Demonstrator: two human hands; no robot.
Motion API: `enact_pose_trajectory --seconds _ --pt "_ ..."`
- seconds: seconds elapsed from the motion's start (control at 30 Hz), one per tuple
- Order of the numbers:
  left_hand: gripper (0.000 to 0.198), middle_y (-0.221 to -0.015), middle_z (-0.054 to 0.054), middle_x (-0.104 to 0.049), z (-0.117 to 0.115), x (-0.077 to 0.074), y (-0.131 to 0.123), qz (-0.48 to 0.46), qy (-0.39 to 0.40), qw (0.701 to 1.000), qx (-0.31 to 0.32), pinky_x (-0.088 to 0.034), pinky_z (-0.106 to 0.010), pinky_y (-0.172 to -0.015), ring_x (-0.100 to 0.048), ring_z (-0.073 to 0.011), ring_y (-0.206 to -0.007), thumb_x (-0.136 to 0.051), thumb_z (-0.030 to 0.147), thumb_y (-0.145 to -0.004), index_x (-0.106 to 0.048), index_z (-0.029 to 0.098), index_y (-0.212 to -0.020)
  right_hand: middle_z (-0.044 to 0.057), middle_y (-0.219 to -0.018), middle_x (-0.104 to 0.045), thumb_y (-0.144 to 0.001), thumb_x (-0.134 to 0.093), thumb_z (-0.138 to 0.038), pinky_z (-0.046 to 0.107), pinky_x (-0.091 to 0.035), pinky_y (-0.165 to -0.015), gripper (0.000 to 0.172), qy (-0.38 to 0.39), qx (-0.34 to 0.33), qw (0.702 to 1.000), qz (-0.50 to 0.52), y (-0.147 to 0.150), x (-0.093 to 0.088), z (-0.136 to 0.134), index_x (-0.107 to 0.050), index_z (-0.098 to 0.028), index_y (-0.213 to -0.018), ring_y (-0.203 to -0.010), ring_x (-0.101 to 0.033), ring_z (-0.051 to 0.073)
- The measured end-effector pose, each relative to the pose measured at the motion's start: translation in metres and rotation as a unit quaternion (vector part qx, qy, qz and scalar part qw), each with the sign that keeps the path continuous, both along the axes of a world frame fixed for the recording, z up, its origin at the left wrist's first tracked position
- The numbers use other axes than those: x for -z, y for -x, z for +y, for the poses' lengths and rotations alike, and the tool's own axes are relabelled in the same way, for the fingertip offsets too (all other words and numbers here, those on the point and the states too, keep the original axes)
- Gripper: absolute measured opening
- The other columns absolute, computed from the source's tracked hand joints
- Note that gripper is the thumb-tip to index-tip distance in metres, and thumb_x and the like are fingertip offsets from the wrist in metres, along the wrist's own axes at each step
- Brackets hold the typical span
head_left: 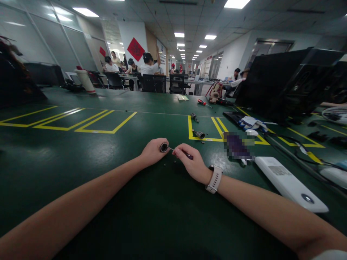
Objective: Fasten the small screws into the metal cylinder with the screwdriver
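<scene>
My left hand (152, 151) is closed around a small dark cylindrical part (163, 147), its round end facing me. My right hand (189, 164) pinches a thin screwdriver (181, 152) with a dark purple handle, its metal tip touching the part. Both hands rest on the green table mat (108, 180) at the middle. A white watch sits on my right wrist. Tiny dark screws (169, 163) lie on the mat just below the hands.
Two similar cylinders (198, 134) (194, 116) lie inside yellow tape boxes beyond the hands. A red screwdriver (204, 103), gloves (251, 123), a white flat device (290, 183), cables and a black case (284, 83) are to the right. People sit at far desks.
</scene>
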State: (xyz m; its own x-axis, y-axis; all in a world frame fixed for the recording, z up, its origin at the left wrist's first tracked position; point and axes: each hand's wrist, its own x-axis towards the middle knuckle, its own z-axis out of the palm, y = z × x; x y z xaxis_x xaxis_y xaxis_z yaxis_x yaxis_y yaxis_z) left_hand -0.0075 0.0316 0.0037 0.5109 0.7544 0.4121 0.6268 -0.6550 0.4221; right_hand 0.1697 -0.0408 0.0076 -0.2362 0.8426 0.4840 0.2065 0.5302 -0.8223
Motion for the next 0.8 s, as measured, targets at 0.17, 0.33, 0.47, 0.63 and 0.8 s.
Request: enact_pose_trajectory --seconds 0.17,0.33,0.47,0.63,0.8 --pt "0.015 -0.060 0.003 -0.049 0.0012 0.0007 -0.0001 0.009 0.006 1.000 0.011 -0.033 -0.023 -0.054 -0.046 -0.0112 -0.057 -0.056 0.025 -0.074 -0.051 0.016 -0.064 0.001 -0.078 -0.059 -0.088 -0.051 -0.035 0.028 -0.042 -0.068 0.021 0.032 -0.040 0.998 0.032 -0.0024 0.0021 0.0035 -0.062 -0.018 -0.082 -0.072 -0.054 0.014" --pt "0.013 -0.062 0.003 -0.050 -0.0020 -0.0010 -0.0011 0.032 0.006 0.999 0.020 -0.034 -0.023 -0.055 -0.048 -0.0119 -0.059 -0.056 0.023 -0.075 -0.051 0.016 -0.065 0.001 -0.073 -0.060 -0.087 -0.051 -0.034 0.028 -0.042 -0.067 0.024 0.061 -0.044 0.996 0.049 -0.0041 0.0017 0.0041 -0.063 -0.018 -0.073 -0.071 -0.054 0.015" --pt "0.014 -0.065 0.002 -0.050 -0.0017 0.0002 -0.0009 0.040 0.002 0.999 0.026 -0.035 -0.024 -0.057 -0.048 -0.0125 -0.062 -0.055 0.025 -0.077 -0.050 0.017 -0.067 0.000 -0.067 -0.058 -0.085 -0.051 -0.030 0.027 -0.041 -0.065 0.026 0.069 -0.025 0.995 0.061 -0.0042 0.0007 0.0029 -0.061 -0.018 -0.066 -0.067 -0.053 0.014" --pt "0.012 -0.065 0.002 -0.050 0.0005 0.0015 -0.0009 0.037 -0.001 0.999 0.023 -0.036 -0.024 -0.058 -0.048 -0.0129 -0.063 -0.055 0.021 -0.077 -0.049 0.017 -0.067 0.000 -0.068 -0.057 -0.085 -0.050 -0.027 0.028 -0.041 -0.065 0.024 0.054 0.004 0.995 0.084 -0.0041 -0.0009 0.0008 -0.061 -0.018 -0.066 -0.068 -0.053 0.014" --pt "0.008 -0.066 0.001 -0.050 -0.0006 0.0009 -0.0006 0.050 -0.012 0.998 0.035 -0.036 -0.024 -0.059 -0.049 -0.0132 -0.064 -0.055 0.016 -0.075 -0.050 0.016 -0.069 0.000 -0.065 -0.059 -0.081 -0.054 -0.027 0.028 -0.039 -0.064 0.022 0.106 -0.005 0.987 0.124 -0.0033 0.0000 0.0036 -0.063 -0.017 -0.062 -0.066 -0.052 0.014"
